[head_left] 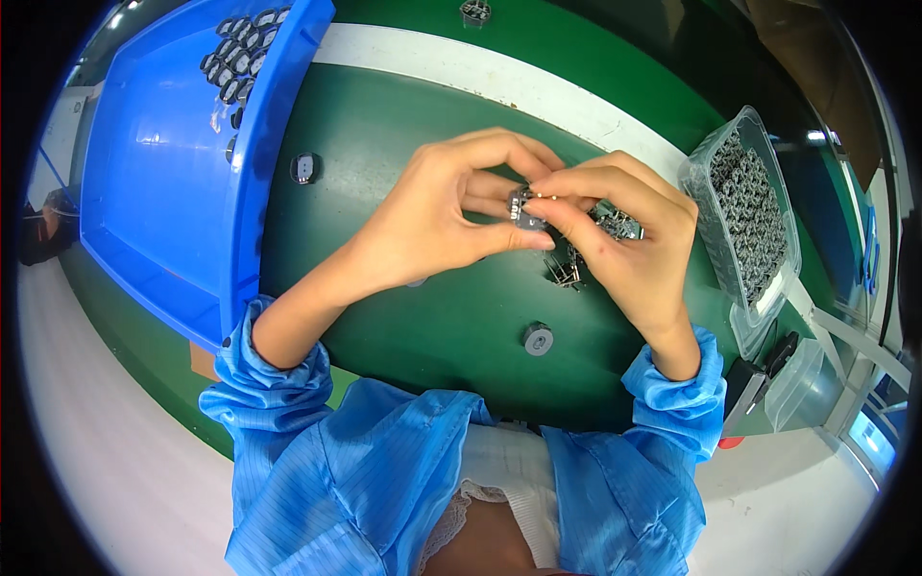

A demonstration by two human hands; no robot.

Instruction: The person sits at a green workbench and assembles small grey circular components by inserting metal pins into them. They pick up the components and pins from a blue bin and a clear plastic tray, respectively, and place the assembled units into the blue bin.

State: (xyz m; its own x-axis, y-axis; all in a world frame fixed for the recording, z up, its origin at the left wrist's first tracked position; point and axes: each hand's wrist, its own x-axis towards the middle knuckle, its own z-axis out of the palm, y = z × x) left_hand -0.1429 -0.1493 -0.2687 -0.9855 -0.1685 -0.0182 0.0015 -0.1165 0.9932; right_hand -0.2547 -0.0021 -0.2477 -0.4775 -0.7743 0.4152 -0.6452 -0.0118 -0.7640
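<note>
Over the middle of the green mat, my two hands meet at a small grey-and-black component [524, 207]. My left hand [434, 204] pinches it between thumb and fingers. With thumb and forefinger closed at its upper edge, my right hand [629, 216] has small shiny bits at the fingertips; what exactly they grip there is too small to make out. Below and partly behind the right hand lie loose metal-pinned parts [565, 272]. A round grey part [539, 338] rests on the mat nearer to me, and a black-rimmed component [304, 168] lies to the left.
A large blue bin [158, 192] at the left holds several black-rimmed components [240, 53]. On the right stands a clear plastic tub [711, 202] full of small metal parts. A black tool [759, 379] and a clear lid [802, 384] sit near it. Another part [474, 12] lies at the far edge.
</note>
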